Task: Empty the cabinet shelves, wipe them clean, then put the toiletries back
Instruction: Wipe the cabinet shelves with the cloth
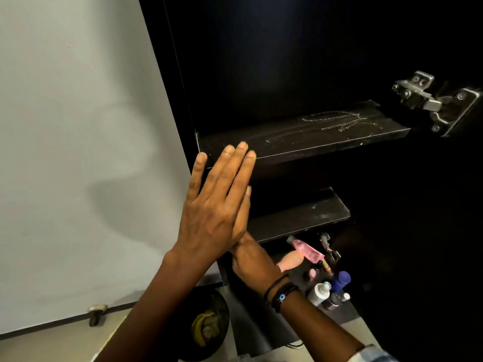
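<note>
A black cabinet stands open in front of me. Its upper shelf (pixel 326 138) is bare and streaked with pale dust marks. The middle shelf (pixel 308 215) below it is bare too. My left hand (pixel 217 202) is raised flat with fingers straight, its fingertips at the upper shelf's front left edge, holding nothing. My right hand (pixel 251 259) lies under it, palm pressed against the left palm, mostly hidden. On the lowest level sit toiletries: a pink tube (pixel 305 250), a peach bottle (pixel 291 261), a white bottle (pixel 320 292) and a blue-capped bottle (pixel 341 280).
A metal hinge (pixel 433 100) joins the open door at the right. A grey wall (pixel 78 152) runs along the left. On the floor below sits a round dark bin (pixel 206 327) with a banana peel, and a door stop (pixel 96 313) by the skirting.
</note>
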`<state>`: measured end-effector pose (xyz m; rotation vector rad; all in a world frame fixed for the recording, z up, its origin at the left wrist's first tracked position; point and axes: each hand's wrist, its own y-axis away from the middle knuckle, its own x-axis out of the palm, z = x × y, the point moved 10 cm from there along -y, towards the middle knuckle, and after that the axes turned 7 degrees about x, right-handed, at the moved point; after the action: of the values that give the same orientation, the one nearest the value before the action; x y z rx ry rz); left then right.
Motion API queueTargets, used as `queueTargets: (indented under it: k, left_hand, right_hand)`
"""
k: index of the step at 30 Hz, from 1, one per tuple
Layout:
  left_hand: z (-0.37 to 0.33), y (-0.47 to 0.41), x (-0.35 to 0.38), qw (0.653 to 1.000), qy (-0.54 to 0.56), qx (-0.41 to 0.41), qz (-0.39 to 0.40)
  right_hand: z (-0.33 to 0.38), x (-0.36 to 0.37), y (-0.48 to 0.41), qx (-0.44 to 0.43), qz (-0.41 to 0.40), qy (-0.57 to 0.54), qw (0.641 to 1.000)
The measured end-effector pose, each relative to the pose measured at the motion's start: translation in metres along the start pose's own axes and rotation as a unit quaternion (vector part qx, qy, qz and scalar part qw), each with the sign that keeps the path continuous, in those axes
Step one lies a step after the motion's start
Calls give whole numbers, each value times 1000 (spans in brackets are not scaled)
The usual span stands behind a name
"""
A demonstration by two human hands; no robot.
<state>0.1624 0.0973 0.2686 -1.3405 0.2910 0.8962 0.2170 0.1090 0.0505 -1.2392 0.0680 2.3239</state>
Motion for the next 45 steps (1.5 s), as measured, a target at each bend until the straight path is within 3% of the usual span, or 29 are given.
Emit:
queueTargets:
  k: [4,10,13,17,22,30,33,36,39,42,45]
  left_hand:
    - [6,4,7,1000,-21,-1,12]
    - [6,3,7,999,18,-44,-11]
    - [6,3,8,998,27,-60,-18]
    - [5,3,8,997,31,-68,-29]
    - [6,3,9,997,32,-62,-28]
    - [5,2,12,995,32,-78,-52]
    - [4,4,13,995,31,-79,-47]
    - [3,4,10,997,27,-61,-32]
    - [3,0,-1,998,24,-41,-38]
    - [10,-13,-21,994,5,-47,-94]
    - [22,-33,-44,986,2,-54,-156]
  right_hand:
    - [-31,-17,-9,8,-16,39,999]
    - [-198,-134,-27,194,-74,168,964]
    - [-224,-152,-32,241,-73,183,950]
    - [-157,-116,-18,188,-101,164,963]
    - [-74,-58,17,68,-38,167,983]
    - [-163,-143,5,224,-90,207,948]
    - [-152,-151,1,231,-104,124,959]
    - [-102,-187,10,176,-188,52,965]
    - [-35,-251,30,75,-316,13,946]
    - [20,-306,44,-28,-397,24,917]
    - [42,-339,43,-69,-434,52,897]
